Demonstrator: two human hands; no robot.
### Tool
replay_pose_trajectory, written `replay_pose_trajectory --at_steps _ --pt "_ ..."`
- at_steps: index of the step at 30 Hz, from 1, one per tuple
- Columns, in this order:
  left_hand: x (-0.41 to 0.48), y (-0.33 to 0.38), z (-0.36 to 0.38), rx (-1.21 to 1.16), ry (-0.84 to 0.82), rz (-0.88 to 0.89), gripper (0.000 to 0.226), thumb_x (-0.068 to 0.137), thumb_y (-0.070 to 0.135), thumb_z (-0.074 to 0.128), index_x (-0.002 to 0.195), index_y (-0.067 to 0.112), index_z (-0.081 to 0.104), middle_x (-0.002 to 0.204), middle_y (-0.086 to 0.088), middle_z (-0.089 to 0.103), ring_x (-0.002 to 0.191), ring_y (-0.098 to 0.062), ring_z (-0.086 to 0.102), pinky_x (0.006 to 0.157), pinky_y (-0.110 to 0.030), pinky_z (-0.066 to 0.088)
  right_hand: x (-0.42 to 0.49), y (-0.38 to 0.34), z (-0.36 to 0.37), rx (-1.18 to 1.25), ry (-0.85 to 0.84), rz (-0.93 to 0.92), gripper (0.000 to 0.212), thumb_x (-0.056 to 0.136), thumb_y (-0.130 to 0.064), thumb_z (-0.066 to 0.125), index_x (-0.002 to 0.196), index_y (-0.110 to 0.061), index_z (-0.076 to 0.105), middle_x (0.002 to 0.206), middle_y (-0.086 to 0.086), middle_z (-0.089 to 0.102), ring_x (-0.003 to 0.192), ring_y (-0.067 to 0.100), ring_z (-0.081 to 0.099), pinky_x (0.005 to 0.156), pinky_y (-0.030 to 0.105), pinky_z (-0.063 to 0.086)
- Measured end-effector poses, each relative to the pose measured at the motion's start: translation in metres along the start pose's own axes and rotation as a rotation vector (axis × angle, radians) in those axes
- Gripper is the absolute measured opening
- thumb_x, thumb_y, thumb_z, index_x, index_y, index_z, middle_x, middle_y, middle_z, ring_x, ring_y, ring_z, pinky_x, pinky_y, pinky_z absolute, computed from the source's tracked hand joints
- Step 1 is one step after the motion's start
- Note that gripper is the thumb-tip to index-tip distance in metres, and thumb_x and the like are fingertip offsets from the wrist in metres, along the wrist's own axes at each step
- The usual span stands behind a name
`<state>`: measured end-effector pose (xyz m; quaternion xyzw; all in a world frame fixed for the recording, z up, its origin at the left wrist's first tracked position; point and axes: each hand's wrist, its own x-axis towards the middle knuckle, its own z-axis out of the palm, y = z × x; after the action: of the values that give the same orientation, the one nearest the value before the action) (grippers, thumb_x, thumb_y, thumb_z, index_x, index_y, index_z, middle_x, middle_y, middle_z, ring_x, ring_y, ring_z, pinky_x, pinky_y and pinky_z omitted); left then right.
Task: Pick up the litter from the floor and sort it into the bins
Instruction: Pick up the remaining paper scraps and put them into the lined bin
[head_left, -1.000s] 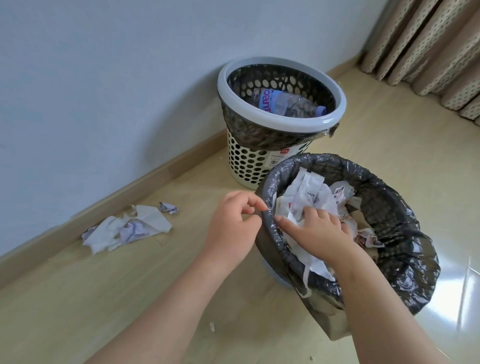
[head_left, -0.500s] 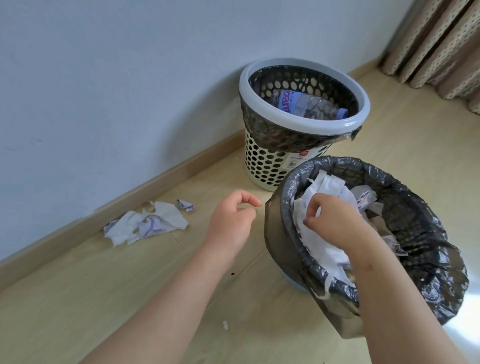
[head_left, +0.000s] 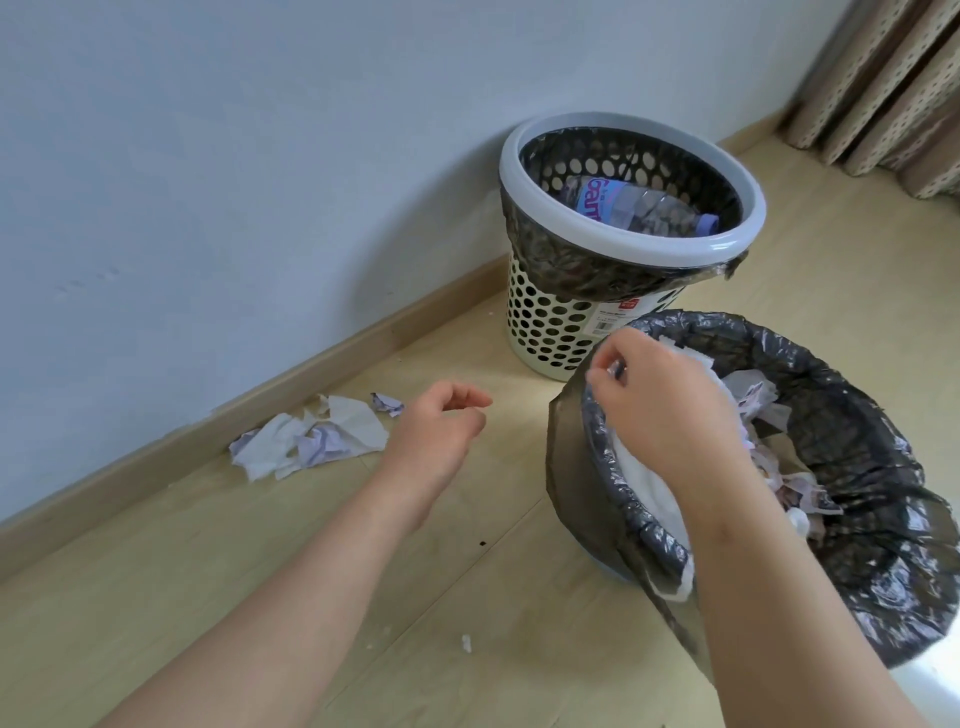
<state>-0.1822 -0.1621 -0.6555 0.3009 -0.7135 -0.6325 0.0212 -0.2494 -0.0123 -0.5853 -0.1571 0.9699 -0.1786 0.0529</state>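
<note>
Right hand (head_left: 670, 410) at near bin (head_left: 769, 332) rim, fingers curled over paper (head_left: 644, 480) inside; grip unclear. Left hand (head_left: 436, 436) loosely curled, empty, above open floor (head_left: 260, 571). Litter (head_left: 317, 439) beyond, along skirting (head_left: 156, 462). Far bin (head_left: 519, 171) behind, bottle (head_left: 639, 208) inside.

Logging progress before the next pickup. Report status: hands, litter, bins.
Left hand empty, loosely curled above floor. Right hand curled at rim of lined bin, over paper inside; grip unclear. Paper scraps on floor by wall. Nothing blocks them.

Pale blue-grey wall (head_left: 208, 156), wooden skirting (head_left: 311, 374), light wood floor (head_left: 260, 571), beige curtain (head_left: 893, 93)
</note>
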Motion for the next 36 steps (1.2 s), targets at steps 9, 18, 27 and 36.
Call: replay_pose_trajectory --at_steps 9,18,27,36 --pt "0.008 -0.070 -0.070 0.331 0.026 -0.134 0.017 0.090 0.013 0.049 0.096 0.026 0.058 0.098 0.004 0.059 0.088 -0.015 0.055 0.070 -0.025 0.043 -0.005 -0.051 0.123 0.118 -0.346 -0.152 0.029 0.096 -0.016 0.039 0.123 -0.021 0.049 0.127 0.004 0.047 0.108 0.024 0.050 0.084 0.036 0.047" --pt "0.010 -0.137 -0.098 0.506 0.007 -0.297 0.020 0.088 0.013 0.050 0.098 0.029 0.056 0.109 0.001 0.056 0.090 -0.017 0.053 0.071 -0.022 0.036 -0.050 -0.011 0.218 -0.161 -0.665 0.018 0.075 0.087 -0.037 0.057 0.144 -0.047 0.010 0.156 -0.004 -0.018 0.140 0.035 0.009 0.101 0.046 0.035" --pt "0.018 -0.171 -0.106 0.471 -0.004 -0.350 0.018 0.088 0.014 0.051 0.098 0.028 0.054 0.092 0.005 0.058 0.082 -0.017 0.055 0.061 -0.022 0.038 -0.043 -0.024 0.241 0.042 -0.533 -0.049 0.020 0.091 -0.022 0.051 0.074 -0.025 0.040 0.092 0.001 0.044 0.091 0.024 0.048 0.070 0.031 0.036" --pt "0.035 -0.155 -0.134 0.295 0.477 -0.244 0.026 0.086 0.008 0.048 0.105 0.019 0.061 0.112 0.000 0.056 0.073 -0.015 0.054 0.055 -0.022 0.037 -0.022 -0.067 0.254 0.405 -0.476 0.055 0.016 0.089 -0.031 0.059 0.091 -0.020 0.048 0.071 -0.009 0.047 0.078 0.020 0.051 0.068 0.030 0.040"
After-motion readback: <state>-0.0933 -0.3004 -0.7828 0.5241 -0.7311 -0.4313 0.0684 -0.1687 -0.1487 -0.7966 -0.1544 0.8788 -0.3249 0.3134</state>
